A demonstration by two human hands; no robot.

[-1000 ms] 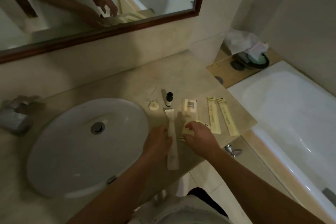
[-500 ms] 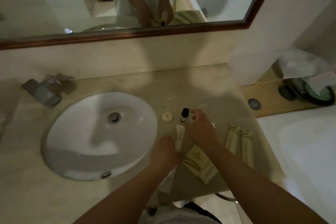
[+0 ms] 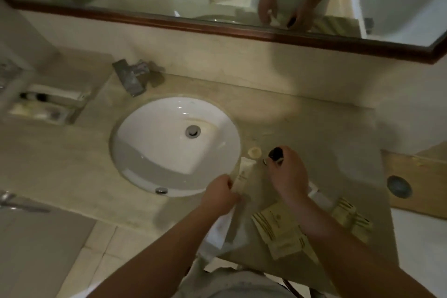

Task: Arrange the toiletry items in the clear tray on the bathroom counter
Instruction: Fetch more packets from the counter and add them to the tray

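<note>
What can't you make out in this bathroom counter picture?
Head view:
- Small bottle: body mostly hidden by the right hand; only the black cap shows.
- Clear tray, far left: contents blurred.
- Cream packets: print too small; right forearm covers part.
- White packet: middle hidden by the left hand.

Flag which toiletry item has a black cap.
The small bottle, pinched by the right hand, right of the sink. The rest are flat and pale: striped packets and the long white packet the left hand holds.

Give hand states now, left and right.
Left hand: closed, gripping the white tube.
Right hand: closed, pinching the small bottle.
</note>
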